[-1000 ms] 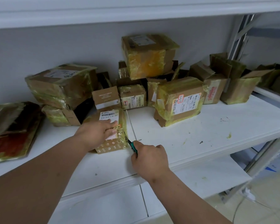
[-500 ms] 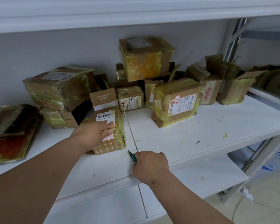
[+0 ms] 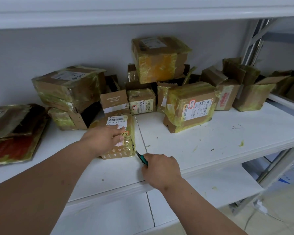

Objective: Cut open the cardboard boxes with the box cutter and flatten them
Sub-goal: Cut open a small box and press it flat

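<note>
A small flat cardboard box (image 3: pixel 124 150) wrapped in yellowish tape, with a white barcode label, lies near the front of the white shelf (image 3: pixel 210 146). My left hand (image 3: pixel 103 140) rests on its top with fingers spread over the label, pressing it down. My right hand (image 3: pixel 160 168) grips a green box cutter (image 3: pixel 142 158). The blade tip is at the box's near right corner, where a dark slit shows along the right edge.
Several taped boxes crowd the back of the shelf: a large one (image 3: pixel 68 89) at left, a stacked one (image 3: pixel 159 58) in the middle, one with a label (image 3: pixel 190 106) at right. Flattened cardboard (image 3: pixel 12 133) lies far left. A lower shelf (image 3: pixel 202 192) sits below.
The cutter has come back toward the box's near right corner after drawing away from it. My left hand stays pressed on the box.
</note>
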`<state>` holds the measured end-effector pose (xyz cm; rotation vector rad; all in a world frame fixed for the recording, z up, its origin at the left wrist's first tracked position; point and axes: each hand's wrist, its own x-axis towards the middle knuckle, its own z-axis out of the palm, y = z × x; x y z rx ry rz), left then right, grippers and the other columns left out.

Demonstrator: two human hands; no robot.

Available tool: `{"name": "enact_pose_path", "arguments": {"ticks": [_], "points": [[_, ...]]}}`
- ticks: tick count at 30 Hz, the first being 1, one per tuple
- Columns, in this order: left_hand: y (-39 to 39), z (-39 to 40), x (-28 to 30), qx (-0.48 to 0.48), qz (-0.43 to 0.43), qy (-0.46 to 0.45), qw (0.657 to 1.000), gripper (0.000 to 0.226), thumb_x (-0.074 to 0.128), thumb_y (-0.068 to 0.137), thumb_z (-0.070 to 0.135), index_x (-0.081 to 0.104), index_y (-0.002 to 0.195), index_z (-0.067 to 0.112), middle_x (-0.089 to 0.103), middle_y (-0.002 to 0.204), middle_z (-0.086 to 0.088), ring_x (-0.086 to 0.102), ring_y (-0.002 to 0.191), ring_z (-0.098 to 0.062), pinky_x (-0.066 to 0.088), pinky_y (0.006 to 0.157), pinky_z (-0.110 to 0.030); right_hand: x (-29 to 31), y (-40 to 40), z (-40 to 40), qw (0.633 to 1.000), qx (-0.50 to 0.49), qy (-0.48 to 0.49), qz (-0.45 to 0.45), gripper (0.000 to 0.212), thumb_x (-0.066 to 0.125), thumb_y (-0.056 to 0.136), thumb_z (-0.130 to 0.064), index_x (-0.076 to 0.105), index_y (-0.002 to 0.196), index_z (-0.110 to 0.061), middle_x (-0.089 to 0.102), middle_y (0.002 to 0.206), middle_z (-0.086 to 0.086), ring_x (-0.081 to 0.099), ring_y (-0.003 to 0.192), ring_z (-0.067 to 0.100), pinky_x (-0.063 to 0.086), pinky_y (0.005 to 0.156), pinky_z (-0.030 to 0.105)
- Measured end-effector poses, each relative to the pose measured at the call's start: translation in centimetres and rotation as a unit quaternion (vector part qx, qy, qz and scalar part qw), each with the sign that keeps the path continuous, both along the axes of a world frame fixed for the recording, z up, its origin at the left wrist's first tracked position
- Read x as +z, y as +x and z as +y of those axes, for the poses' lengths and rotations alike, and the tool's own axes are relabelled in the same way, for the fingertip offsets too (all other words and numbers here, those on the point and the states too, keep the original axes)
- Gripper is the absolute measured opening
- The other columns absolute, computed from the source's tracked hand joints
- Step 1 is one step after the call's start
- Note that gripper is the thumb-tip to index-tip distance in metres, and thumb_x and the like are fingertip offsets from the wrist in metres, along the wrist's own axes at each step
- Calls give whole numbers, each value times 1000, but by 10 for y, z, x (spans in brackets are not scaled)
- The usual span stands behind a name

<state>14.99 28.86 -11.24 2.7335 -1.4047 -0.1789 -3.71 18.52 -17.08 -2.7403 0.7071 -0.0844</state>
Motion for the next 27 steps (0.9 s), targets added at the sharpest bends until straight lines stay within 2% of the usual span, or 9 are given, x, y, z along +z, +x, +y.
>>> {"name": "enact_pose_path", "arguments": {"ticks": [6,9,11,13,16,18,20,23,27], "points": [[-6,-7,4,46,8,-5,999,62,45,85,74,46,140,45,40,150,14,38,136,-13,39,101,-30,5,-2,-18,992,-88,56,-73,7,41,94,-23,47,91,-21,56,77,-2,58,75,28,45,68,32],[-19,-21,7,81,-31,-6,996,68,46,79,80,55,125,31,50,114,6,51,102,-15,45,72,-29,4,5,-23,993,-86,48,-61,12,34,102,-27,44,104,-21,59,84,0,63,88,31,42,74,35],[-21,-25,7,87,-49,-8,995,61,52,82,73,52,121,26,51,110,5,48,93,-15,42,66,-29,3,10,-26,995,-83,40,-24,28,28,104,-28,39,130,-24,66,98,3,63,97,30,36,79,37],[-16,-22,11,75,-18,-20,997,52,61,83,59,51,123,26,54,117,4,50,96,-15,44,71,-29,1,13,-32,995,-97,34,1,40,30,102,-23,28,142,-20,69,106,2,63,99,27,33,83,38],[1,-3,15,43,51,-20,998,54,68,81,31,50,132,32,53,130,9,53,109,-13,47,87,-27,-1,16,-43,991,-123,52,-17,13,34,100,-17,29,112,-19,68,104,3,59,84,26,32,78,37],[17,14,11,48,63,-33,996,52,69,82,20,55,130,35,54,135,10,53,116,-11,47,94,-25,0,20,-51,990,-122,61,-30,6,33,102,-20,29,106,-19,64,108,6,52,81,28,33,76,36],[30,32,5,70,55,-65,994,45,71,85,17,61,123,39,56,135,10,54,117,-11,45,95,-23,0,25,-57,992,-118,39,-18,14,33,103,-24,39,115,-18,57,115,6,50,85,27,33,77,36],[40,47,-5,64,21,-96,993,47,65,87,8,64,122,38,53,139,8,45,125,-12,31,99,-17,-4,29,-61,989,-139,-52,19,35,37,99,-24,46,133,-24,51,123,5,53,109,28,33,89,40],[34,50,-14,49,-2,-124,991,46,62,86,9,64,126,31,49,134,11,35,127,-13,21,99,-15,1,44,-45,989,-112,-56,-82,37,47,95,-24,56,131,-27,54,123,2,51,117,26,30,97,40]]}}
